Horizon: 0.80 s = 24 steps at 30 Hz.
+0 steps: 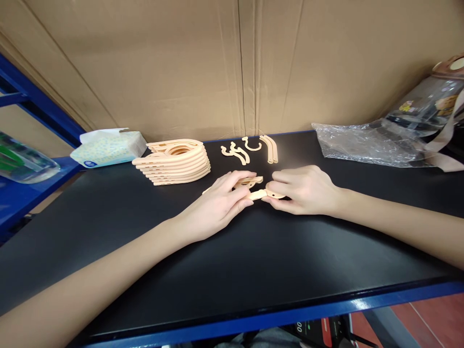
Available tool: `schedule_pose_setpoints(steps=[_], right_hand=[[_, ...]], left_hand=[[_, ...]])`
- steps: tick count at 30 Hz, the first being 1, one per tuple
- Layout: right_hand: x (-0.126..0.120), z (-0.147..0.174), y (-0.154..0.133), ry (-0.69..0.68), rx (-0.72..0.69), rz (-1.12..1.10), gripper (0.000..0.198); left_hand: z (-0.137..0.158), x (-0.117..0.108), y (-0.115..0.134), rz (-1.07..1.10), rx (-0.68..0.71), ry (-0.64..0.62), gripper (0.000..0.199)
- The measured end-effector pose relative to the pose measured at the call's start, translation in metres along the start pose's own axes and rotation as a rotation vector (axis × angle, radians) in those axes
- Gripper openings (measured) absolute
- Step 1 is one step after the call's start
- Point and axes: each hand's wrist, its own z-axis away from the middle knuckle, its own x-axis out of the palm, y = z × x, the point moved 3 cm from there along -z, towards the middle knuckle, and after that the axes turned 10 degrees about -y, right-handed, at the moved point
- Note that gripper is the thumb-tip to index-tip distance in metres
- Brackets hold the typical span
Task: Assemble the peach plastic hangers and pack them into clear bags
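Between my hands, low over the black table, is a cream plastic folding hanger (258, 195), partly covered by my fingers. My left hand (217, 205) grips its left part with thumb and fingers. On the other side, my right hand (306, 191) pinches the right end, near a small dark hole. Behind them lie loose hanger pieces: a hook (259, 147), a pair of curved arms (271, 151) and smaller hooked parts (237, 153). Left of these stands a neat stack of folded cream hangers (177, 166).
A tissue pack (112, 147) sits at the back left, beside a blue shelf frame (54, 116) holding a clear container (27, 157). A crinkled plastic bag (373, 142) and a transparent bottle with a strap (422, 104) are at the back right. Cardboard (174, 63) stands behind the table.
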Motion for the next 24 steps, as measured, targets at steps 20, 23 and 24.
schedule_pose_setpoints(steps=[20, 23, 24], right_hand=[[0.0033, 0.0021, 0.0024, -0.062, -0.125, -0.267, 0.018], [0.0011, 0.0020, -0.0005, -0.092, -0.165, -0.324, 0.012], [0.0002, 0.0017, -0.0022, -0.104, -0.179, -0.333, 0.012]], left_hand=[[0.0001, -0.0043, -0.0040, -0.046, -0.169, 0.050, 0.039], [0.0000, -0.0035, -0.0043, -0.038, -0.180, 0.042, 0.052], [0.0002, -0.0032, -0.0044, -0.036, -0.181, 0.036, 0.055]])
